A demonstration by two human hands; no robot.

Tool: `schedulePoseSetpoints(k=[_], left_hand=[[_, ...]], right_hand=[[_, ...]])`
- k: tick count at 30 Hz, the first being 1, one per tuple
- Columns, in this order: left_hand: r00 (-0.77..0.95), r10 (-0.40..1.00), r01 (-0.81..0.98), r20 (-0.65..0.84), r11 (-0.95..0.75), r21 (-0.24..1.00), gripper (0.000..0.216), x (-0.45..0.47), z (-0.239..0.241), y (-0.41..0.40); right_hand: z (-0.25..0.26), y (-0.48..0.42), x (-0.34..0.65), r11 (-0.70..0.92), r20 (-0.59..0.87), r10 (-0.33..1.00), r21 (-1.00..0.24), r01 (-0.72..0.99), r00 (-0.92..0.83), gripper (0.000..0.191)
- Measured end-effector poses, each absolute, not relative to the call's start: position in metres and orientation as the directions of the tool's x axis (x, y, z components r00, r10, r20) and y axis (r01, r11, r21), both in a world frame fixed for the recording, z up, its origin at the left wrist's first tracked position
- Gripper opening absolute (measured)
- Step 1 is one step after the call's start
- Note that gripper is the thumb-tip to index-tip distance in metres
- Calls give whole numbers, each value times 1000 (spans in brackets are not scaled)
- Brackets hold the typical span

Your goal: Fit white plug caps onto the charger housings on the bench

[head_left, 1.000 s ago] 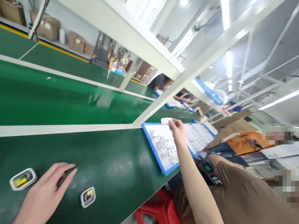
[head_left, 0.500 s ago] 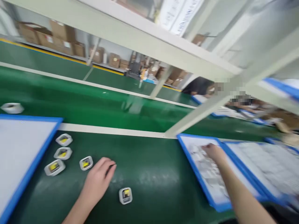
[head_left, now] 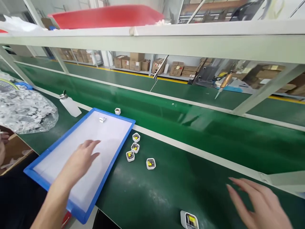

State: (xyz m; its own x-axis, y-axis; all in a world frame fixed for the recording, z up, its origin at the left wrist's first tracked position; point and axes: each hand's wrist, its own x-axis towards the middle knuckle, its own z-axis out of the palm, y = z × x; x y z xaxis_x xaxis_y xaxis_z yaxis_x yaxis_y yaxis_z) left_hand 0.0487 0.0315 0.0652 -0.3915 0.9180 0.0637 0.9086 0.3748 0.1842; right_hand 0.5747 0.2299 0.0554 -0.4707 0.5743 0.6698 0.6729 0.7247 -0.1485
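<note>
My left hand (head_left: pixel 79 162) hovers over a white tray with a blue rim (head_left: pixel 111 168). Its thumb and fingers are apart and nothing shows between them. Inside the tray, near the far end, lies a small white plastic piece (head_left: pixel 102 120). At the right, my right hand (head_left: pixel 260 203) is over the green table with fingers spread and no object visible in it. Nearest to it is an open white square case (head_left: pixel 190 220) with yellow and dark parts inside. A similar case (head_left: pixel 151 163) sits mid-table. Three more, including one case (head_left: pixel 130 156), stand beside the tray's right rim.
Another white case (head_left: pixel 117 111) is behind the tray. A white bottle (head_left: pixel 71 106) and a plastic bag of parts (head_left: pixel 28 109) are on the left. Another person's hand (head_left: pixel 3 143) shows over a carton. A shelf beam (head_left: pixel 152 47) crosses above; a screwdriver-like tool (head_left: pixel 224 85) hangs.
The view has swung left. My left hand has moved from beside a case to above the blue-rimmed tray. My right hand has left the tray of white parts and is now over the table.
</note>
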Motion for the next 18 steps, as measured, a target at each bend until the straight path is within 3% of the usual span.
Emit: schedulePoseSetpoints(k=[3,7,10,12,15,18], left_hand=[[-506,859,846,-70,511,152,48,1,38,-7],[-547,837,790,14,510,341,43,0,32,-29],[-569,819,722,74,454,523,46,47,52,-14],[-511,853,670,102,322,669,45,98,65,6],[-280,950,590,136,58,805,28,184,71,38],[-39,989,519,143,-102,849,40,247,69,54]], right_hand=[[60,228,520,843,650,438,-57,535,-621,33],[79,228,474,877,650,431,-140,459,-626,25],[92,209,452,867,626,494,-305,394,-603,22],[95,188,436,842,566,527,-450,298,-634,25],[91,160,413,703,372,525,-696,143,-765,38],[81,149,408,473,169,593,-864,171,-787,31]])
